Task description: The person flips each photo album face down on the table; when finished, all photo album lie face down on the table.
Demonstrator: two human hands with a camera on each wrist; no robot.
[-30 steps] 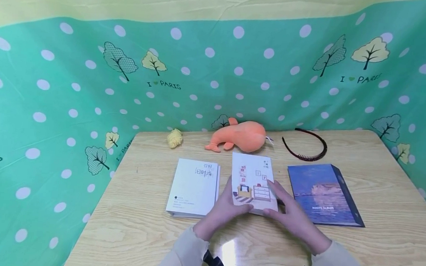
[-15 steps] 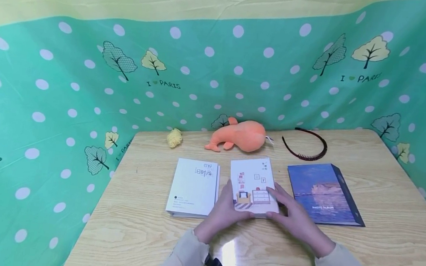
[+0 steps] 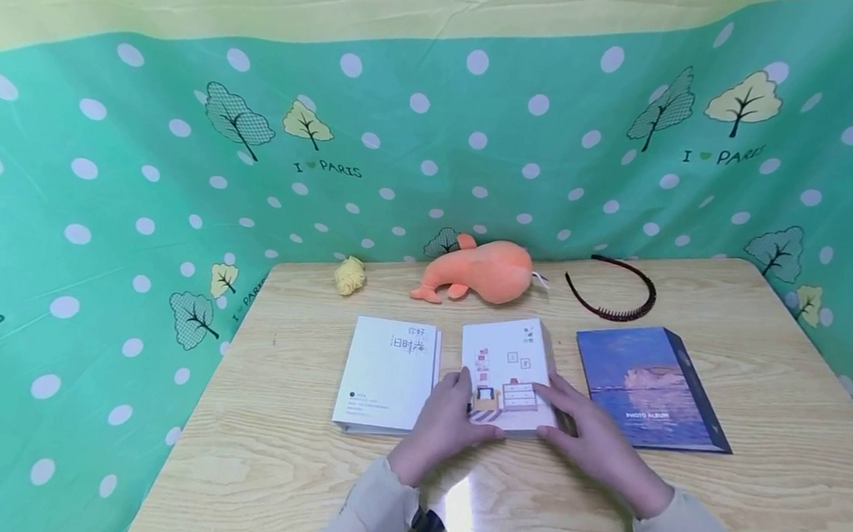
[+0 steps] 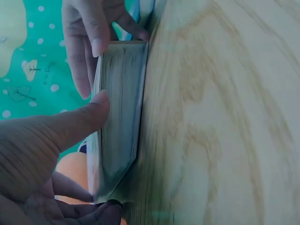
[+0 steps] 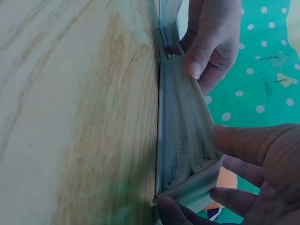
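A thick white photo album (image 3: 506, 352) with a drawn armchair and dresser on its cover lies flat on the table between both hands. My left hand (image 3: 444, 422) grips its left side, thumb at the near edge. On the other side my right hand (image 3: 596, 446) holds it, fingers along the right side and thumb near the front corner. Both wrist views show the album's page edges, the left wrist view showing pages (image 4: 123, 101) between its covers. To the left lies another white album (image 3: 388, 376), to the right a blue photo album (image 3: 642, 391).
Behind the albums sit an orange plush whale (image 3: 482, 272), a dark toothed headband (image 3: 650, 296) and a small yellow bundle (image 3: 350, 277). A green dotted curtain (image 3: 371, 211) borders the wooden table (image 3: 252, 469) at the back and left.
The middle album, tilted in the hands a second ago, has come down flat onto the table. Both hands moved with it, and the left fingers have slid nearer along its side.
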